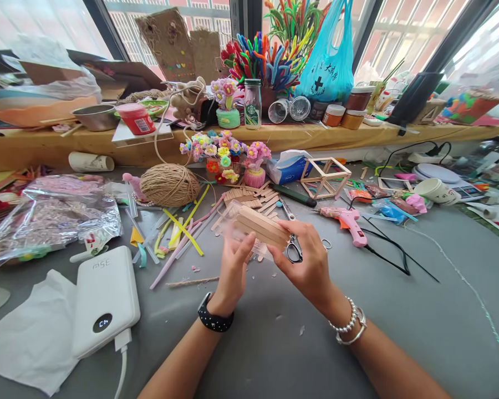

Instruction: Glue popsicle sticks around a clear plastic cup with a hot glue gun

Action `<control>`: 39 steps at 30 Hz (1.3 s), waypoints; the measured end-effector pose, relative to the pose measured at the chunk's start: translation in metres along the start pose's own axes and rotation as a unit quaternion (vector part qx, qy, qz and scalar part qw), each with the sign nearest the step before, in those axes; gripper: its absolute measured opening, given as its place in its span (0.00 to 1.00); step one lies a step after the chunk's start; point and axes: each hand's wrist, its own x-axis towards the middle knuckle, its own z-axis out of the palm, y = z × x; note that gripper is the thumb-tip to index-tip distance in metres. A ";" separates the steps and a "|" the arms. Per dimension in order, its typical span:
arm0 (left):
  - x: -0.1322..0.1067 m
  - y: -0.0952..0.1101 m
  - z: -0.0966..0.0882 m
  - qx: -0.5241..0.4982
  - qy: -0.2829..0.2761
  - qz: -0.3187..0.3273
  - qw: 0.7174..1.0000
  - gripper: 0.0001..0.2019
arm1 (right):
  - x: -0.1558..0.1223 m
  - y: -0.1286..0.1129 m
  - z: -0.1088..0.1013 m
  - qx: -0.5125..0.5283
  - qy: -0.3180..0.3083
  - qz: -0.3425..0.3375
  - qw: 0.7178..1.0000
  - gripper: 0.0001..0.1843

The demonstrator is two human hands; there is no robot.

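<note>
Holding wooden sticks (263,227), left fingers (245,249) curled, right fingers (300,229) slightly parted

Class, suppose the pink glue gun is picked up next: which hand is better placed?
Probably the right hand: it is nearer the pink glue gun, which lies to its right. The left hand is farther away, though both hold the clear case.

You're in a craft workspace, with sticks (263,226), a glue gun (352,223), twine (169,185) and pipe cleaners (270,65) before you.
</note>
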 end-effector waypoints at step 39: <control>0.006 0.008 -0.022 0.210 -0.117 -0.095 0.966 0.46 | 0.005 0.013 -0.011 0.066 -0.237 -0.075 0.966 0.60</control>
